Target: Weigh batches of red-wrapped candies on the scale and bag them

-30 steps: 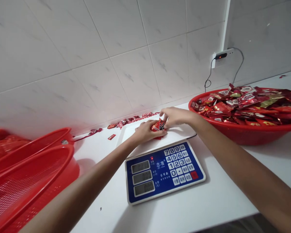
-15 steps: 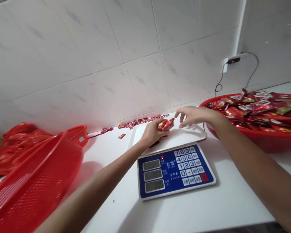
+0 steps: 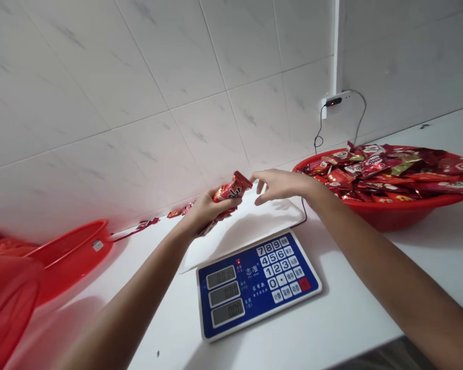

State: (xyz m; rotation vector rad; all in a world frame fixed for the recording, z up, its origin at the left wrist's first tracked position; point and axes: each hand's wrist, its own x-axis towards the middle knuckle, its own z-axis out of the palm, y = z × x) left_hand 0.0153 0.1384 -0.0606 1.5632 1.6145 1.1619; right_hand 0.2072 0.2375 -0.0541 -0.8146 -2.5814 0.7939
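My left hand (image 3: 206, 209) is closed around several red snack packets (image 3: 231, 190), held over the white pan (image 3: 250, 221) of a digital scale. Part of the bundle hides behind my fingers. To its right, my right hand (image 3: 275, 185) hovers over the pan's far right part with fingers apart and bent, holding nothing; its fingertips are close to the packets, and I cannot tell if they touch. The scale's blue keypad panel (image 3: 260, 282) faces me, with three small displays on its left.
A red basket (image 3: 393, 208) heaped with red packets (image 3: 374, 169) stands at the right. Red plastic baskets (image 3: 77, 252) are on the left. Small wrappers (image 3: 175, 212) lie along the wall. A plugged-in power strip (image 3: 335, 100) with hanging cords is on the tiled wall.
My left hand has lifted the packets up off the scale pan. My right hand stays open beside them. The whole view has turned right, so the scale appears further left.
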